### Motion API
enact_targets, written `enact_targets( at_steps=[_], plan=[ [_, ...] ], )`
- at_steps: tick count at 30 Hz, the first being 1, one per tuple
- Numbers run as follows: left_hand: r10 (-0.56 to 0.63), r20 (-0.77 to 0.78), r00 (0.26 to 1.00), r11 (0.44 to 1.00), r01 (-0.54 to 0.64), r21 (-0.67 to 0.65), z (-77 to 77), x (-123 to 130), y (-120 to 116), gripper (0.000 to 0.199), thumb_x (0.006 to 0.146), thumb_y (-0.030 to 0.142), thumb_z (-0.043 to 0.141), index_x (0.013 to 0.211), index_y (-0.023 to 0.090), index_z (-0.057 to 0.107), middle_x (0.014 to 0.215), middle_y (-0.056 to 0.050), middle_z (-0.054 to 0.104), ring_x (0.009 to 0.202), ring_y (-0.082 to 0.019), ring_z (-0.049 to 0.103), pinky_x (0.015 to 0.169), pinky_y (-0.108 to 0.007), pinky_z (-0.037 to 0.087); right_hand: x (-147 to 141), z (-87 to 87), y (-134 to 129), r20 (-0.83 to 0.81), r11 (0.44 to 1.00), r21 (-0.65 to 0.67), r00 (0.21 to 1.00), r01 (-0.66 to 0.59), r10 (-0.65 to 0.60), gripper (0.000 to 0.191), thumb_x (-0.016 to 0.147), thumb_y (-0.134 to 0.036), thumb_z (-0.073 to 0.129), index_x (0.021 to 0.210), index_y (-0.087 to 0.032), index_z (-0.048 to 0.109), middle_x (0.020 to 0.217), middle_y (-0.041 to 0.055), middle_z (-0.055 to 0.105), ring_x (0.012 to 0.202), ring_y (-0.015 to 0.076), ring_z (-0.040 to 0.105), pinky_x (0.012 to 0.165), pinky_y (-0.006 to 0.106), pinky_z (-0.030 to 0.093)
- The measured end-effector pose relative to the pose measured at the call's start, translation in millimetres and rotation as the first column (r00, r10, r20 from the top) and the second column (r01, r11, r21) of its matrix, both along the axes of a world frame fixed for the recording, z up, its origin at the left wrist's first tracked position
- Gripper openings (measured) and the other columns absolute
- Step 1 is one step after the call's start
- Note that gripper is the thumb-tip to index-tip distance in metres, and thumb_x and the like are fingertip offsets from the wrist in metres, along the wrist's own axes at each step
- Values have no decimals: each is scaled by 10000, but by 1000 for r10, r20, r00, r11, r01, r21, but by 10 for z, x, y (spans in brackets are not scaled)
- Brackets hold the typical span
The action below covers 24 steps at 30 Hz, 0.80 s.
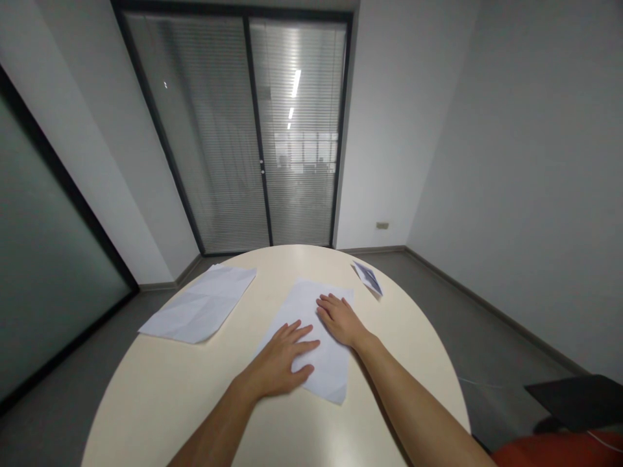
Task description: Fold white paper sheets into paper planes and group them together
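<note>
A white sheet of paper point(326, 376) lies flat on the round, cream-coloured table point(170, 402) in front of me. My left hand point(285, 357) rests on its left part, palm down, fingers spread. Farther up on the right, my right hand point(339, 318) lies over the sheet near its right edge, fingers stretched out and fairly close together. Neither hand grips anything. Parts of the sheet are hidden under both hands.
More creased white paper point(204, 301) lies at the table's left edge. A small folded card with a dark picture point(368, 277) sits at the far right. Beyond the table are glass doors with blinds point(302, 194). A black flat object point(579, 399) is at lower right.
</note>
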State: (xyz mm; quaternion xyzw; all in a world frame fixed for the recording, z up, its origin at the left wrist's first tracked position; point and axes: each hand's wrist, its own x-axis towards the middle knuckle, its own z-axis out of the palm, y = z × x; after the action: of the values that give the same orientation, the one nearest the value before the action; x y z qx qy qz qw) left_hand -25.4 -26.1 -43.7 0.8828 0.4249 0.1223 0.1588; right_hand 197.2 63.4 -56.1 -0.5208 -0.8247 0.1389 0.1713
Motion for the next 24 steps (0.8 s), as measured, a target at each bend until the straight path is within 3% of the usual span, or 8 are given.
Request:
enact_targets(
  at_steps=[3,7,15,21,24],
  plan=[
    [-5,10,1000,1000,5,-13,35,0,-6,536,905,353,626,1435,349,553,1617,-28,385,1527,-314,262,1241,-578,198,-33,7,-33,-43,988,1,987,-153,153,521,1062,-471,284,1441,-230,547,1562,93,466,1492,279,334,1213,566,197],
    [-30,22,999,999,31,-40,132,17,-28,453,914,331,609,1365,365,619,1566,-9,467,1500,-293,332,1236,-579,207,-65,61,-78,-51,978,15,976,-209,210,506,1064,-453,275,1409,-244,580,1535,96,502,1484,280,348,1209,579,187],
    [-113,54,992,990,117,-75,246,80,-71,352,925,305,575,1249,357,704,1459,10,590,1438,-270,438,1225,-577,238,-86,76,-45,-18,991,-15,991,-132,132,529,1056,-484,292,1459,-241,533,1587,88,430,1510,304,288,1211,590,177],
    [-113,19,993,988,114,-105,214,98,-56,550,846,331,675,1391,358,600,1619,-37,369,1517,-331,284,1232,-617,165,-69,45,11,22,1000,-15,1000,-10,11,551,1059,-488,270,1486,-226,501,1604,91,401,1517,318,266,1210,591,175],
    [-106,24,994,988,108,-111,178,99,-46,576,837,368,697,1403,360,586,1626,-40,356,1523,-335,266,1237,-616,154,-51,43,23,38,998,-17,998,54,-54,550,1058,-484,273,1493,-225,489,1608,91,395,1515,329,262,1204,601,173]
  ],
)
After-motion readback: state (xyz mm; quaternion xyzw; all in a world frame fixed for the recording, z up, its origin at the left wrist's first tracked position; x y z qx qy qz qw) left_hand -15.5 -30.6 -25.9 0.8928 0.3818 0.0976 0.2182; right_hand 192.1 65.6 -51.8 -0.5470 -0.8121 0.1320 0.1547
